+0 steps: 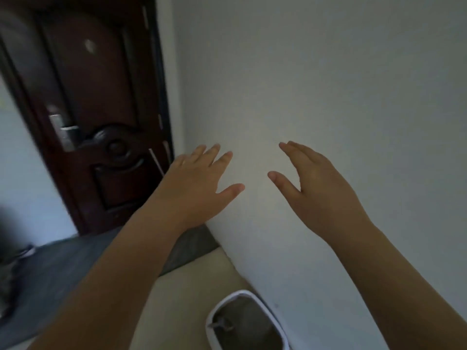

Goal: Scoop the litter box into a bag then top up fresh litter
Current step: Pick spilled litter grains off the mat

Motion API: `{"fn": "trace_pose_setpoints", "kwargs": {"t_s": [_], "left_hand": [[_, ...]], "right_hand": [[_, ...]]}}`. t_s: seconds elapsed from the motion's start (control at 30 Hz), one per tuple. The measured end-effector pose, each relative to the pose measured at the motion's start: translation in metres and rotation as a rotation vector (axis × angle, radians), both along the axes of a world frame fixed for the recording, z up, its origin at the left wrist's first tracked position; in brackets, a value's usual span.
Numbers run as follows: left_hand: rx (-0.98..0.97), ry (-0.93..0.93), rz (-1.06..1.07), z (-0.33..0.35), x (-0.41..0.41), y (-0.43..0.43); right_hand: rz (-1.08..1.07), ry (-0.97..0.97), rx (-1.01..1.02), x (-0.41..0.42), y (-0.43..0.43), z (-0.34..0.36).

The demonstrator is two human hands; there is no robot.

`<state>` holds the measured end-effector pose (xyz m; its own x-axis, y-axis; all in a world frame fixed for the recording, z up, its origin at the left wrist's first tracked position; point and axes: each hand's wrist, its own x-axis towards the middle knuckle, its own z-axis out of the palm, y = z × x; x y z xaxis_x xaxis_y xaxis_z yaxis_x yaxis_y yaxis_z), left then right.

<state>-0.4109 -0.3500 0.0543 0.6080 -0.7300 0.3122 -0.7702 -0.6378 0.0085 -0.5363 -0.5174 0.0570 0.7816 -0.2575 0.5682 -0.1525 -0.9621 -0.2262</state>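
Note:
Both my hands are raised in front of a white wall, palms down and fingers spread. My left hand (199, 183) and my right hand (321, 188) hold nothing and are a short gap apart. Far below them, at the bottom edge of the view, stands a white-rimmed litter box (249, 295) against the wall, with grey litter inside. A small grey scoop-like object (222, 323) lies in the litter at its left side. Neither hand is near the box. No bag is in view.
A dark brown door (96, 117) with a metal handle (65, 130) fills the upper left. A dark grey mat (58, 274) lies before it on the beige floor (182, 294). A white wall (328, 72) runs along the right. Blurred dark objects sit at the far left.

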Motion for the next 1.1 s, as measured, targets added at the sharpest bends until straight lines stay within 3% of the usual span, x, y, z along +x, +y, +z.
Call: {"fn": "trace_pose_setpoints", "kwargs": {"t_s": [0.17, 0.4, 0.57, 0.7, 1.1], "left_hand": [[0.038, 0.088, 0.222, -0.022, 0.058, 0.069], [0.068, 0.112, 0.382, -0.043, 0.115, 0.081], [0.037, 0.043, 0.419, -0.041, 0.160, 0.064], [0.060, 0.093, 0.475, -0.060, 0.188, 0.064], [0.051, 0.120, 0.514, -0.062, 0.311, 0.119]], "right_hand": [[0.220, 0.110, 0.036, 0.096, 0.040, -0.022], [0.366, 0.192, 0.124, 0.191, 0.037, -0.055], [0.447, 0.171, 0.163, 0.256, 0.026, -0.055], [0.498, 0.218, 0.162, 0.298, 0.033, -0.070], [0.544, 0.257, 0.121, 0.426, 0.093, -0.082]]}}
